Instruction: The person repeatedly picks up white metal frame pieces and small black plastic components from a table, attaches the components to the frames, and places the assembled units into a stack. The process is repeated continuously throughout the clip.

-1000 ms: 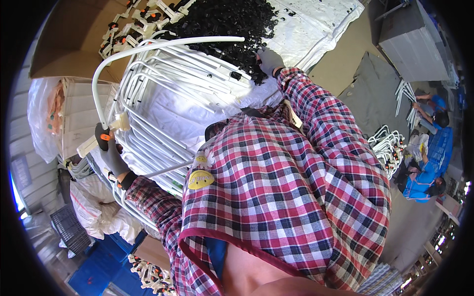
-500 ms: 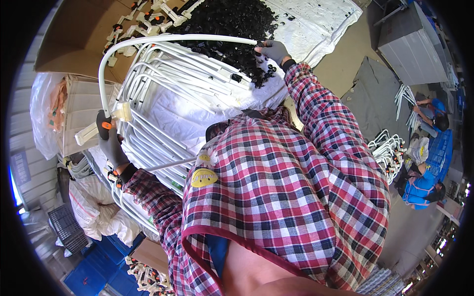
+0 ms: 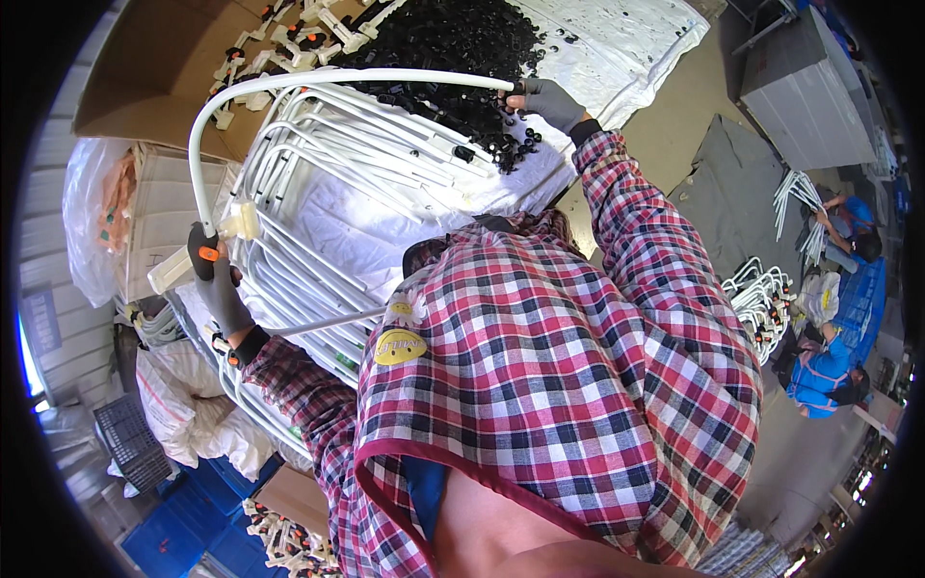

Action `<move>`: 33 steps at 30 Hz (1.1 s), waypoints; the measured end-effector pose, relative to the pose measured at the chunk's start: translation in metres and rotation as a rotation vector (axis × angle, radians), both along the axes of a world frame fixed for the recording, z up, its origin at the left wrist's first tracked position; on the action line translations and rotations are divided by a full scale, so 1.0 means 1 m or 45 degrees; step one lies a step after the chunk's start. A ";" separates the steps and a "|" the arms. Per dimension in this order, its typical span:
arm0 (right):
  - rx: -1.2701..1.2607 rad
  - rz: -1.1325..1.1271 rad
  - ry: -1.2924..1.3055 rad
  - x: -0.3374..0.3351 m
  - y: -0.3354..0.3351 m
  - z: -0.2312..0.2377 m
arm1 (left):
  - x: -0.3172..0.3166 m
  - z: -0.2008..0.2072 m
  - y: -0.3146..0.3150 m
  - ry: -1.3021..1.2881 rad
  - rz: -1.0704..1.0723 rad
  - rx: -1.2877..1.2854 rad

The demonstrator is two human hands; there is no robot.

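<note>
A long bent white tube (image 3: 332,74) arches over the work surface in front of me. My left hand (image 3: 222,289), in a dark fingerless glove, is closed around its lower left end, at a cream plastic clamp (image 3: 241,223) with a black and orange part (image 3: 206,252). My right hand (image 3: 551,103), gloved alike, pinches at the tube's other end. Whether a small dark piece sits between those fingertips is too small to tell. Below the arch lie several bent white tubes (image 3: 318,144) in stacked rows on a white sheet (image 3: 347,207).
Small black plastic parts (image 3: 453,48) lie heaped behind the tubes. A cardboard box (image 3: 145,87) with cream clamps stands far left. A white sack (image 3: 193,405) and blue crates (image 3: 183,520) are at lower left. Right, two people in blue (image 3: 819,376) work near more white tubes (image 3: 756,299).
My right hand has shifted slightly right, and more of the tube's tip shows beside its fingers. My left hand keeps its hold on the clamp end.
</note>
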State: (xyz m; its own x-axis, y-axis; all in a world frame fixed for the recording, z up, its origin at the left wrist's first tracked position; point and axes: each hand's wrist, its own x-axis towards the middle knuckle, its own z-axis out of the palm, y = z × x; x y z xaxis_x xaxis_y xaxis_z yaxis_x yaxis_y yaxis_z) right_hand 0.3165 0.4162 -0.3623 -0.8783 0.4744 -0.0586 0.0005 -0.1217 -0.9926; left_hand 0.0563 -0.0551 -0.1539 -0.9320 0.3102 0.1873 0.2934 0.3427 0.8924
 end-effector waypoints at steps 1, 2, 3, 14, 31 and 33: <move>0.132 0.003 -0.056 0.002 0.005 -0.003 | 0.003 0.003 0.001 -0.008 -0.001 -0.009; 0.262 0.008 -0.112 0.001 0.014 -0.007 | 0.005 0.006 0.002 -0.023 0.003 -0.002; 0.392 0.017 -0.167 0.000 0.014 -0.002 | 0.007 0.010 0.002 -0.038 0.012 0.004; 0.605 0.375 -0.204 0.016 0.004 0.081 | -0.050 -0.031 -0.067 -0.364 -0.116 0.101; 1.242 0.368 -0.153 0.004 -0.026 0.140 | -0.029 0.004 -0.032 -0.346 -0.371 0.176; 1.197 0.383 -0.234 0.003 -0.028 0.144 | -0.043 0.000 -0.046 -0.498 -0.323 0.109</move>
State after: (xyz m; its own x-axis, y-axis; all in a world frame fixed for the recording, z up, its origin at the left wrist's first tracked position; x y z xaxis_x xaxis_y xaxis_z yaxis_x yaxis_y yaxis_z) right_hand 0.3196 0.3882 -0.2180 -0.9843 0.1577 0.0793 0.0652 0.7421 -0.6671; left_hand 0.0135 -0.1006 -0.1538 -0.8344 0.5361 -0.1281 -0.0055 0.2243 0.9745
